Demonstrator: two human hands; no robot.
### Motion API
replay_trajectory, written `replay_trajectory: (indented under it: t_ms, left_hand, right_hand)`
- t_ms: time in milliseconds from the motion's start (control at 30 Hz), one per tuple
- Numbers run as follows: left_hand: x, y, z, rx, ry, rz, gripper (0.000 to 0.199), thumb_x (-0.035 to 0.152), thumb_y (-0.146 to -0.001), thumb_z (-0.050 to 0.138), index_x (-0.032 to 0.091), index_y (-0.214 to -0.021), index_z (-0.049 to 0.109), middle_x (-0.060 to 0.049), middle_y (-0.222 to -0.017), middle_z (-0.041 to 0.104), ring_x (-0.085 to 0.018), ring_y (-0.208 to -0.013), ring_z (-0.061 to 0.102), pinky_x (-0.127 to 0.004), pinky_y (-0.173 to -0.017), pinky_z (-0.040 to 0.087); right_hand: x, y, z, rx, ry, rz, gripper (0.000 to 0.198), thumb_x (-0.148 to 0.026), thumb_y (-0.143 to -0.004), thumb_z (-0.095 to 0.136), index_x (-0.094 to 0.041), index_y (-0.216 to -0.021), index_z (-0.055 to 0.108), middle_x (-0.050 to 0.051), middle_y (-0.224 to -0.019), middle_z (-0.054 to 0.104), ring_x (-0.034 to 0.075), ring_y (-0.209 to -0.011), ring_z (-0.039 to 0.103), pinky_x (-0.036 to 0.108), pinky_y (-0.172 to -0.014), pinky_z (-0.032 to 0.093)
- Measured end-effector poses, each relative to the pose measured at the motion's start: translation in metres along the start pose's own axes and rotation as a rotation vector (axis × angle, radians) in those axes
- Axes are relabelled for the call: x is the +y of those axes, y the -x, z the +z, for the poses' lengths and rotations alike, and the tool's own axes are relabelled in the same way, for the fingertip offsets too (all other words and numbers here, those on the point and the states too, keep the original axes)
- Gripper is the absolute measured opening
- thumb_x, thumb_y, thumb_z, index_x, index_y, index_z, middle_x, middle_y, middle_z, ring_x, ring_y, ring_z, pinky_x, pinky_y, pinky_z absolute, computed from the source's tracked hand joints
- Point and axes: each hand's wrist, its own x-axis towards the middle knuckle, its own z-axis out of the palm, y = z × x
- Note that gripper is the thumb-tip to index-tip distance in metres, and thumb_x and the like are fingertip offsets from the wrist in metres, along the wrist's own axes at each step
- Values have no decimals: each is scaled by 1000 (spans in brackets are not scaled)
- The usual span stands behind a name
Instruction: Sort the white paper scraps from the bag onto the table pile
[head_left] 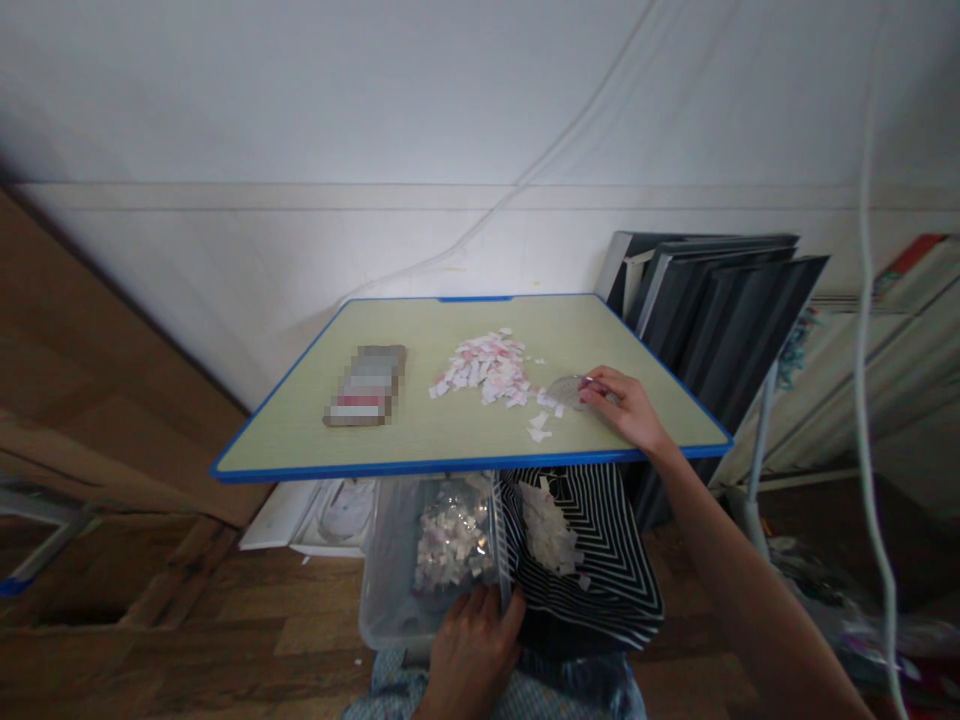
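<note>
On the table [420, 320], my right hand [626, 410] is closed in a pinch on a clear, rounded plastic piece [564, 390]; its exact kind is hard to make out. The piece lies at the right edge of a heap of small white and pink paper slips [487, 365], with a few loose slips near it. Below the table edge, my left hand [476, 645] has its fingers bent over the front right rim of a clear plastic bin [386, 590]. Inside the bin is a shiny transparent bag of pale slips [454, 540].
A blurred-out phone-like object [366, 388] lies on the table's left side. Right of the bin, a black-and-white striped bag [615, 570] holds more pale slips [551, 530]. Dark flat panels [720, 320] lean at the right; a cardboard box [112, 370] stands left.
</note>
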Motion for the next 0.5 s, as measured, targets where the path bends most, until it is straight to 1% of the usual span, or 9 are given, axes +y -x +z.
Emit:
replay_trajectory:
  t_ms: [67, 167, 200, 300, 333, 500]
  left_hand:
    - [-1, -1, 2, -10, 1, 11, 46, 12, -74, 56, 24, -118, 46, -7, -97, 57, -22, -89, 53, -32, -76, 43]
    - [-2, -1, 2, -12, -4, 15, 45, 13, -75, 56, 24, -118, 47, -7, -97, 58, -22, -88, 53, -32, -75, 43]
    - [-2, -1, 1, -13, -6, 16, 45, 14, -75, 57, 24, -118, 46, -7, -98, 58, -22, -88, 53, -32, -75, 43]
    - [0, 0, -3, -9, -22, 7, 46, 14, -75, 58, 23, -118, 47, -7, -97, 58, -22, -88, 53, -32, -76, 43]
    - [1, 0, -5, -4, -27, 4, 45, 13, -75, 58, 23, -117, 47, -7, -96, 58, -21, -88, 53, -32, -76, 43]
    - [3, 1, -8, 18, -39, -4, 44, 11, -75, 57, 23, -116, 48, -6, -96, 59, -21, -88, 54, -31, -76, 43]
  right_hand:
    - [-1, 0, -1, 3, 8, 3, 16, -25, -75, 53, -18, -61, 57, 4, -74, 58, 14, -66, 53, 29, -58, 40]
    - [-1, 1, -2, -53, -24, -35, 18, -25, -76, 53, -18, -60, 56, 4, -74, 58, 14, -67, 53, 29, -60, 41]
    - [-1, 1, -2, -36, -27, -38, 18, -25, -76, 53, -18, -59, 56, 4, -74, 58, 15, -68, 53, 29, -61, 41]
    - [1, 1, -2, 70, 17, -6, 20, -26, -77, 51, -18, -60, 56, 4, -71, 56, 15, -67, 53, 29, -60, 40]
    - [1, 1, -1, 81, 36, 4, 20, -26, -78, 51, -18, -60, 56, 4, -71, 55, 15, -66, 52, 29, -59, 40]
    - [4, -1, 3, 31, 121, 18, 17, -26, -79, 50, -17, -66, 56, 4, -72, 55, 13, -63, 50, 27, -56, 38]
